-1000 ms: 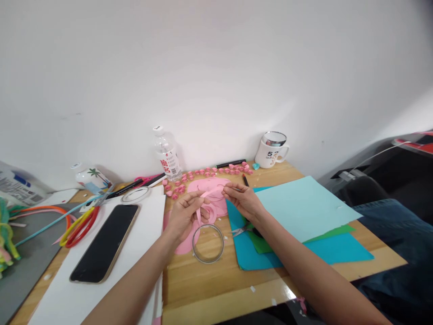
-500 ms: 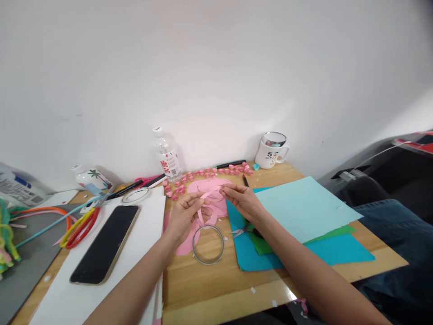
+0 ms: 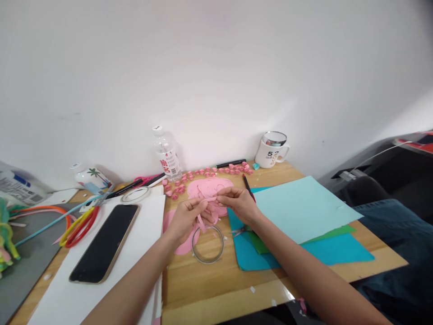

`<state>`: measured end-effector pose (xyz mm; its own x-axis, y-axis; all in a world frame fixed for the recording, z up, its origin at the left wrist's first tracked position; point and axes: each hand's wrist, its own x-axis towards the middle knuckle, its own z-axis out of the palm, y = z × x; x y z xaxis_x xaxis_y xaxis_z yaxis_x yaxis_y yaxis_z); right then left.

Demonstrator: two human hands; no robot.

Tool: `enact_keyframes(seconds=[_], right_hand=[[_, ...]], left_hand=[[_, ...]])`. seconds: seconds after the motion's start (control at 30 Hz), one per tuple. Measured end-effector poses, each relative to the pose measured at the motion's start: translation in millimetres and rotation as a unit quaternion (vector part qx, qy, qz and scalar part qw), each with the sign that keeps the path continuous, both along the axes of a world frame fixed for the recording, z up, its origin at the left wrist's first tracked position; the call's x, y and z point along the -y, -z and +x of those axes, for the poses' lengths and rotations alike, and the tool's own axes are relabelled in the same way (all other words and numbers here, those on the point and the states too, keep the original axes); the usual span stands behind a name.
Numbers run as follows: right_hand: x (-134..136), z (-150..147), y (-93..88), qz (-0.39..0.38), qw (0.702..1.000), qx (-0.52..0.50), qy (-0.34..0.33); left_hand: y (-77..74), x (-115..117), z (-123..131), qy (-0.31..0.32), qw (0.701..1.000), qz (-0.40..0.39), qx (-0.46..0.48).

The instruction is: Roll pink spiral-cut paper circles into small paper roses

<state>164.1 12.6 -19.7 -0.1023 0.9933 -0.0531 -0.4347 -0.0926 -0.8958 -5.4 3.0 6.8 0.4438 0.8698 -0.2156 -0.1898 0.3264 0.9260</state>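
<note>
The strip [image 3: 211, 199] lies between the hands, over the far side of the tape roll [image 3: 207, 244], which is the landmark here. The left hand [image 3: 185, 218], beyond the tape roll and a little to its left, pinches the strip between thumb and fingers. The right hand [image 3: 238, 204], beyond the tape roll and to its right, grips the strip with its fingertips. The two hands are close together but apart, with a short piece of strip spanning the gap. Another length of pink hangs below the left fingertips toward the tape roll's far rim; whether it touches the rim cannot be told.

Beyond the tape roll, pink paper [image 3: 199, 187] is spread on the surface [image 3: 192, 289], partly hidden by the hands. Farther beyond the tape roll is a row of small pink pieces [image 3: 236, 169], with the bottle [image 3: 169, 163] standing to the left and the mug [image 3: 264, 155] to the right.

Just right of the tape roll, small scissors [image 3: 238, 232] lie on blue paper [image 3: 244, 259], their handles hidden by the right arm. Well left of the tape roll, the phone [image 3: 104, 243] rests on white paper [image 3: 145, 257].
</note>
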Motion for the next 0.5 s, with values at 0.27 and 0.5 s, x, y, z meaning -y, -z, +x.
enact_keyframes(seconds=[0.27, 0.5], right_hand=[[0.1, -1.3, 2.4, 0.025, 1.000, 0.018, 0.001], [-2.1, 1.1, 3.7, 0.014, 0.999, 0.031, -0.005]], left_hand=[[2.8, 0.6, -0.5, 0.012, 0.999, 0.019, -0.031], [0.7, 0.6, 0.0, -0.003, 1.000, 0.002, -0.014]])
